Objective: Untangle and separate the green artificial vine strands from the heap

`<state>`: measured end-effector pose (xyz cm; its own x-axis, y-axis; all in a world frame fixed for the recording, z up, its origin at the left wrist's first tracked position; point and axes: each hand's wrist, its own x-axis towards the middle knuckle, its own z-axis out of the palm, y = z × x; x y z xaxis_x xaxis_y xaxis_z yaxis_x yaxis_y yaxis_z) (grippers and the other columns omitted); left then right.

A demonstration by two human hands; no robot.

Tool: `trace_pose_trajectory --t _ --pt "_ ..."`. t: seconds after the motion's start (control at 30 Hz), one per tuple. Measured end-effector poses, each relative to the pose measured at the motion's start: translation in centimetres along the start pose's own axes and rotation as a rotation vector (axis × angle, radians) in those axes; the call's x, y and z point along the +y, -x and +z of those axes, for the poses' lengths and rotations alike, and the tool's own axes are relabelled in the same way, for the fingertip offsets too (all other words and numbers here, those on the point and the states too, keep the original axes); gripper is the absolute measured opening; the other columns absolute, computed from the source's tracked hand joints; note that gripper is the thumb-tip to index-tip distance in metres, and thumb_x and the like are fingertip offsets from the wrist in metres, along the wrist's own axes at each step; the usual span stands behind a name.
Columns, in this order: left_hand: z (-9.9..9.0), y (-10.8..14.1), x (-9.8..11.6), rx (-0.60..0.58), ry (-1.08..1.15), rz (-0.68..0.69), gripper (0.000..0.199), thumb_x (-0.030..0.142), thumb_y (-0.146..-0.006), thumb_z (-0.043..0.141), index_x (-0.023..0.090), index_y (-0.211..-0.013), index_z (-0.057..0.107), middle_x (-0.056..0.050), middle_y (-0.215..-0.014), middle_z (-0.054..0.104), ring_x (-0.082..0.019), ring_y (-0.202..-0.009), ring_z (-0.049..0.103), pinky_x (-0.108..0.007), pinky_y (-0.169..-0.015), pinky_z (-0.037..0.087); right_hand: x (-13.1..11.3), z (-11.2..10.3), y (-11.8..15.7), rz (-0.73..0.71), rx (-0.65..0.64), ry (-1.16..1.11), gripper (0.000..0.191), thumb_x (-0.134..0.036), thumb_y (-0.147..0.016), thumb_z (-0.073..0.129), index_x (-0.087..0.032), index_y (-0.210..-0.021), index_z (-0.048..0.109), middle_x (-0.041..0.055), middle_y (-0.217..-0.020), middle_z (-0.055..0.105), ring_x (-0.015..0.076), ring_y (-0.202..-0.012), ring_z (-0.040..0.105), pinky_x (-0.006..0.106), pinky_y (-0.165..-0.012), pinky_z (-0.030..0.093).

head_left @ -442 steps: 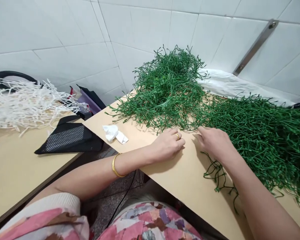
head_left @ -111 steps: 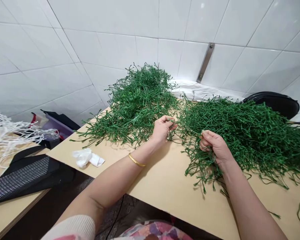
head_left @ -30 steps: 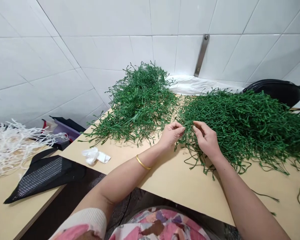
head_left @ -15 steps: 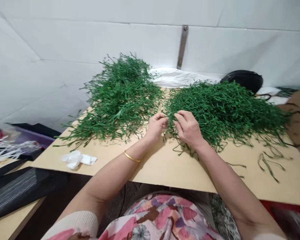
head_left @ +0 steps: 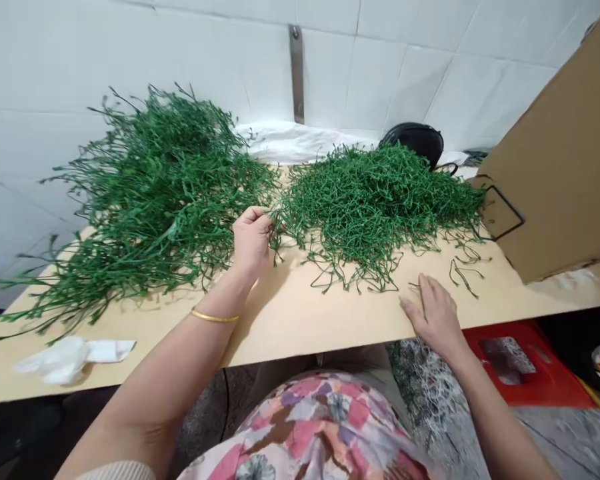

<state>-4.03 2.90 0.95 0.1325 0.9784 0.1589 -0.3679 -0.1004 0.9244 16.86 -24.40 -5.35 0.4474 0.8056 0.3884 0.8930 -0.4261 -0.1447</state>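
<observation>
My left hand (head_left: 253, 237) is closed in a pinch on a few thin green knotted cords (head_left: 277, 230), held in the gap between two heaps. To its left spreads a tall, loose pile of green cords (head_left: 165, 187), their knotted ends sticking out. On the other side sits a denser tangled pile of similar cords (head_left: 375, 200). My right hand (head_left: 434, 313) rests low over the table's front edge, thumb and fingers apart. Beside its fingertips shows a small bit of dark cord (head_left: 413, 285); whether the fingers touch it is unclear.
The pale wooden table (head_left: 300, 313) stands against a white wall. A crumpled white tissue (head_left: 63, 360) lies front left. Behind the right pile is a black case (head_left: 414, 141). A cardboard box (head_left: 565, 160) stands at the right, and a red plastic stool (head_left: 555, 373) below the table.
My right hand has left the spot beside my left hand and moved right, to the table's front edge. My left hand still pinches cords. The view has swung right, showing more of the cardboard box.
</observation>
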Motion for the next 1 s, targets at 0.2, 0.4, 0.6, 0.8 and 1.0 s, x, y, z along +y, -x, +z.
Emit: trace_pose_trajectory --t 0.2,0.4,0.6,0.8,1.0 --pt "-1.3 -1.4 0.7 0.206 0.056 0.04 0.026 0.021 -0.052 0.07 0.017 -0.058 0.045 0.007 -0.054 0.046 -0.004 -0.046 0.043 -0.016 -0.041 0.033 -4.3 1.1 -3.4 -0.152 -0.045 0.0 0.068 -0.053 -0.085 0.031 -0.018 -0.142 0.017 0.0194 -0.14 0.029 0.0326 -0.126 0.032 0.05 -0.094 0.035" --pt "-0.9 0.3 1.1 0.152 0.144 -0.121 0.028 0.018 -0.05 0.069 0.016 -0.059 0.043 0.007 -0.049 0.046 -0.006 -0.043 0.046 -0.016 -0.041 0.034 -9.1 2.5 -8.5 -0.42 -0.098 0.085 0.054 -0.054 -0.085 0.031 -0.034 -0.136 0.032 0.0092 -0.145 0.027 0.0333 -0.132 0.02 0.058 -0.1 0.02" --pt "0.7 0.1 1.2 0.149 0.215 -0.275 0.028 0.014 -0.054 0.063 0.017 -0.057 0.036 0.008 -0.049 0.042 -0.006 -0.04 0.042 -0.018 -0.039 0.032 -9.2 5.2 -13.6 -0.432 -0.019 0.177 0.049 -0.048 -0.088 0.029 -0.033 -0.133 0.039 0.009 -0.14 0.035 0.0324 -0.129 0.024 0.057 -0.1 0.018" --pt "1.0 -0.4 0.2 0.12 0.129 -0.228 0.022 0.014 -0.055 0.063 0.016 -0.056 0.042 0.008 -0.047 0.041 -0.005 -0.04 0.038 -0.019 -0.043 0.034 -10.6 4.6 -16.0 -0.418 -0.093 0.23 0.05 -0.046 -0.088 0.03 -0.028 -0.133 0.04 0.0121 -0.139 0.036 0.0342 -0.126 0.027 0.058 -0.097 0.02" --pt "-0.5 -0.3 0.0 -0.063 -0.408 -0.092 0.009 0.013 -0.057 0.055 0.015 -0.066 0.054 0.005 -0.051 0.044 -0.007 -0.043 0.038 -0.022 -0.045 0.031 -12.2 -1.4 -17.3 -0.44 -0.52 0.215 0.06 -0.051 -0.076 0.049 -0.027 -0.131 0.042 0.0153 -0.134 0.039 0.0372 -0.114 0.04 0.055 -0.087 0.034"
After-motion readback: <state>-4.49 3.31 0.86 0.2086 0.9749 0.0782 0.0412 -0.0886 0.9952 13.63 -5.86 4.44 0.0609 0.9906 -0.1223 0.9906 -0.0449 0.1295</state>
